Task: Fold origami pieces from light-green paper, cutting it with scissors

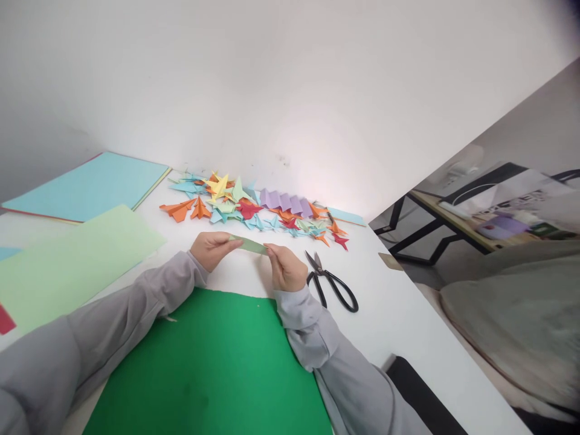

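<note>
A narrow strip of pale green paper [252,245] is stretched between my two hands, lifted over the white table. My left hand [212,249] pinches its left end, thumb on top. At the other end, the fingers of my right hand [287,267] are closed on the strip. Below my wrists lies a large green sheet [212,362]. Black-handled scissors [330,280] rest partly open just right of my right hand, blades pointing away. Beyond my hands are many folded paper figures, among them an orange one [177,209] and a yellow one [220,186].
A stack of coloured sheets with light blue on top [95,184] lies at the back left, near a large pale green sheet [90,260]. Pleated purple paper [286,202] stands by the wall. A black object [419,393] is at front right, and a shelf [453,220] stands beyond the table.
</note>
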`<state>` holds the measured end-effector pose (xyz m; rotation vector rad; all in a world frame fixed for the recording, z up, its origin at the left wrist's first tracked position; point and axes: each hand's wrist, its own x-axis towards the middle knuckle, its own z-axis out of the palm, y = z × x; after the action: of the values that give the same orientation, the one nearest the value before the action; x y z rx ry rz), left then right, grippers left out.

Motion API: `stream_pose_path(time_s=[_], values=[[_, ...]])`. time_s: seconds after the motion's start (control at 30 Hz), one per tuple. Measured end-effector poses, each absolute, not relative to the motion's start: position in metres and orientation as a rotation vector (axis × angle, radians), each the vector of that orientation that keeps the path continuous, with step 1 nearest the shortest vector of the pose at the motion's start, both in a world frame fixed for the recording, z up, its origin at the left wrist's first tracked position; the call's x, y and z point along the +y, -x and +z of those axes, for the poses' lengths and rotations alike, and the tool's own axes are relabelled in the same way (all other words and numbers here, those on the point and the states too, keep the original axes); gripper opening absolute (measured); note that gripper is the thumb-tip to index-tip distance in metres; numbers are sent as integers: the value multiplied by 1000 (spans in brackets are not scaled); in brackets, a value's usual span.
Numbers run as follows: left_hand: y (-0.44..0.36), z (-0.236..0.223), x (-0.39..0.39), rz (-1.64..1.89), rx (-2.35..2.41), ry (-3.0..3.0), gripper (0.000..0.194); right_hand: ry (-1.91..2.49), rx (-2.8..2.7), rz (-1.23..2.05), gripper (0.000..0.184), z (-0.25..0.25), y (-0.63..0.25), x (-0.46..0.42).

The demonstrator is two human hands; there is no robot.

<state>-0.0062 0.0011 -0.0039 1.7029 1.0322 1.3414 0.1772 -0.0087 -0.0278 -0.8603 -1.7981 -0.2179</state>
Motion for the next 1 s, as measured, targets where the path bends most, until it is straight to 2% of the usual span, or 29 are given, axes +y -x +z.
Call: stream_pose_path(time_s=[0.1,0.23,0.4,0.57,0.8,0.9,1.0], values=[[1,0,-1,1205,947,-1365,32,985,-1695,-48,21,-22,-172,-16],[2,1,2,1107,892,-1078,38,1144,-1462,368,21,-11,-160,-25],[4,-2,6,1134,896,-947,37,1283,-1201,905,33,-7,-146,-34],[3,-5,4,1091,965,-976,33,1226,-1165,1120,32,-11,-142,-35],[2,-2,2,1142,938,-900,37,1044,-992,1308,31,-22,-144,-25],[-1,-3,2,1207,915,-839,37,963,-941,1452,37,-22,-145,-23],[-3,-4,2,1210,929,-783,38,980,-1059,1434,41,-21,-145,-24]])
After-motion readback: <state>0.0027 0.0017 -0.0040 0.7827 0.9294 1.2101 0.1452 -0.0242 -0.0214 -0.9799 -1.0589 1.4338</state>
